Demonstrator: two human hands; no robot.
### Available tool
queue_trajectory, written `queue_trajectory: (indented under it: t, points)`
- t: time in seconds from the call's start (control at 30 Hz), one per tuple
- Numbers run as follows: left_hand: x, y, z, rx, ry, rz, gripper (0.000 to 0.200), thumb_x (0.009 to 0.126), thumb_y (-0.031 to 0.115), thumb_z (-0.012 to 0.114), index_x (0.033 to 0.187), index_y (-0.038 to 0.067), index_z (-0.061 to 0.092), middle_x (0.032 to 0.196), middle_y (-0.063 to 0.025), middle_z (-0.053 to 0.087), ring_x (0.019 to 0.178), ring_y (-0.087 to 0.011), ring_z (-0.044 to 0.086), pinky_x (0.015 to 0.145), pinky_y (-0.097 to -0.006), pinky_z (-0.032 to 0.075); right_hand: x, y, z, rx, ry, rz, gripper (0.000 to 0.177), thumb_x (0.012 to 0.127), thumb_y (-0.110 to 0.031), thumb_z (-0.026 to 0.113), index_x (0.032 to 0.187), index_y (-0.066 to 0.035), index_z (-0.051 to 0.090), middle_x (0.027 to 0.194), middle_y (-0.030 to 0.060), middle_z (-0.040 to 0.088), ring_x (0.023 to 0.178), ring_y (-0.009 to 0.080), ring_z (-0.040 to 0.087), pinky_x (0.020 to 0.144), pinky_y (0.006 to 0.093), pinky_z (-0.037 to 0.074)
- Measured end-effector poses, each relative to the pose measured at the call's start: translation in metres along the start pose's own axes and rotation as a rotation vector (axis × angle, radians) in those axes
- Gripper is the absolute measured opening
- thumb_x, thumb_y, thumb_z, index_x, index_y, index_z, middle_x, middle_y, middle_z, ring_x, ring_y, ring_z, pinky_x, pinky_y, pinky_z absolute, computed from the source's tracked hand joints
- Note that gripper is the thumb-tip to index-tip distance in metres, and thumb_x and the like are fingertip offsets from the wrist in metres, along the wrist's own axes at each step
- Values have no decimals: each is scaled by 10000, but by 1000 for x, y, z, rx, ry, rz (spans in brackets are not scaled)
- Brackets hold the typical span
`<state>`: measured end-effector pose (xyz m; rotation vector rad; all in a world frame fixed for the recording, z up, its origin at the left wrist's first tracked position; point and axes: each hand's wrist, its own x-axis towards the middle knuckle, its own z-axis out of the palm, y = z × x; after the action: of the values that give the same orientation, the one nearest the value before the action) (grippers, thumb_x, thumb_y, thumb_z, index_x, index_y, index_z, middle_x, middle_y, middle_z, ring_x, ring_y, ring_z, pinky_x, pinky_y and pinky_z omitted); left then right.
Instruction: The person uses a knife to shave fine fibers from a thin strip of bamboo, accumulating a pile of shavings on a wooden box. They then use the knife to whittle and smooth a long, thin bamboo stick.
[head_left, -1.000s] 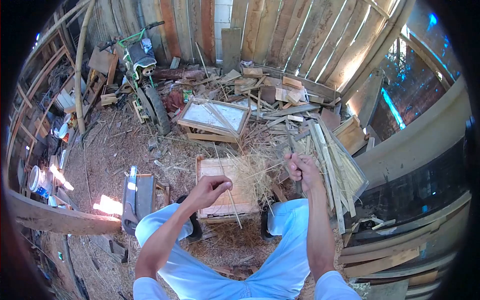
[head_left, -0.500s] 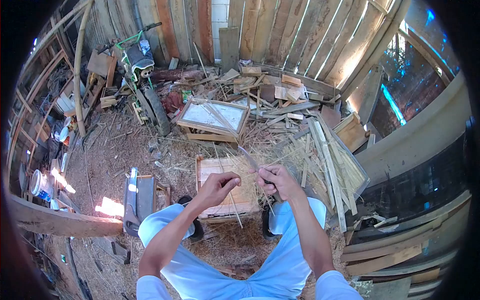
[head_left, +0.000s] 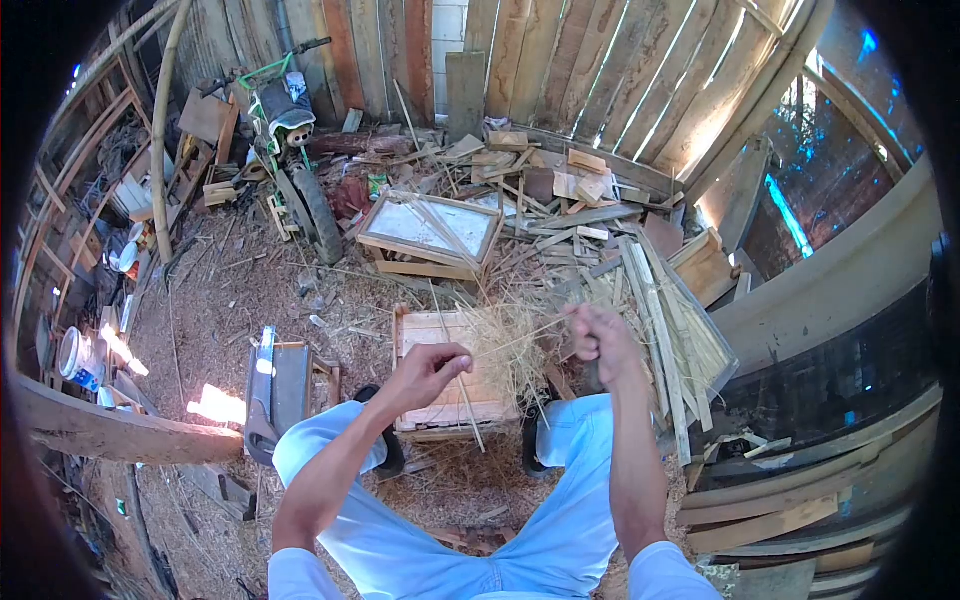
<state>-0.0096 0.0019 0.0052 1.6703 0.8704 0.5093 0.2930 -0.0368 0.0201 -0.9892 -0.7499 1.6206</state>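
Nearest to me are my own knees in light blue trousers point(head_left: 560, 530), as I sit low on the ground. Just over them my left hand point(head_left: 432, 368) pinches one end of a thin strip point(head_left: 515, 340) between thumb and fingers. My right hand point(head_left: 598, 335) is clenched in a fist on the other end, a little higher and to the right. If it holds also a blade, I cannot tell. The thin strip runs almost straight between both hands, in the air above the wooden box point(head_left: 425, 335) that stands between my feet.

The strip is pale yellow, very narrow and long, and it looks dry and light, a little bent.

I judge that much work is already done. A loose heap of shavings point(head_left: 505, 365) covers the right part of the box and spills onto the ground. Just beside it on the right leans a bundle of slats point(head_left: 660, 310), so I think material remains to work.

Farther away lies a wooden frame point(head_left: 428, 232) with a pale panel, then a pile of scrap wood point(head_left: 560, 185). A small motorbike point(head_left: 290, 150) stands on the left, near the plank wall point(head_left: 560, 60) at the back.
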Motion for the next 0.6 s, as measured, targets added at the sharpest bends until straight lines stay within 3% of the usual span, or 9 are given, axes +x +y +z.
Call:
queue_trajectory:
  t: [0.07,0.2,0.4,0.47,0.53,0.6]
  points:
    - [-4,-4,-8,-32,21,51,276,937,261,555,911,-8,612,766,35,543,709,-45,435,641,-208,375,-4,-13,-22,105,163,-101,323,948,-216,523,1125,54,529,706,-26,482,496,17,368,397,151,278]
    - [-6,-6,-16,-87,30,-110,246,937,235,554,920,-2,614,813,31,569,729,-38,466,661,-212,395,-6,-11,-20,80,195,-167,322,956,-238,508,1148,19,526,686,-36,449,482,16,342,401,156,285]
    - [13,-1,2,-104,126,47,228,945,222,538,961,1,594,750,10,531,683,-56,478,612,-220,413,9,2,-7,237,328,-325,292,959,-279,501,1115,-34,540,651,-36,459,476,24,350,411,165,293]
    - [21,4,4,-487,132,-59,223,947,212,532,969,-5,578,728,-3,506,679,-78,507,606,-228,432,16,12,-3,216,291,-349,276,948,-299,524,1047,-45,573,660,-33,503,484,27,376,417,163,294]
    - [30,7,7,-589,149,-60,223,943,216,542,998,0,557,750,-17,513,698,-107,549,626,-254,472,17,20,22,-269,413,-282,268,924,-313,565,992,-56,601,708,-17,563,493,25,392,426,151,296]
    - [42,3,11,-828,229,-13,230,937,224,552,1038,17,539,795,-22,535,748,-123,574,689,-272,495,19,31,45,-315,363,-227,253,900,-302,604,937,-55,647,750,-1,609,519,28,439,445,168,327]
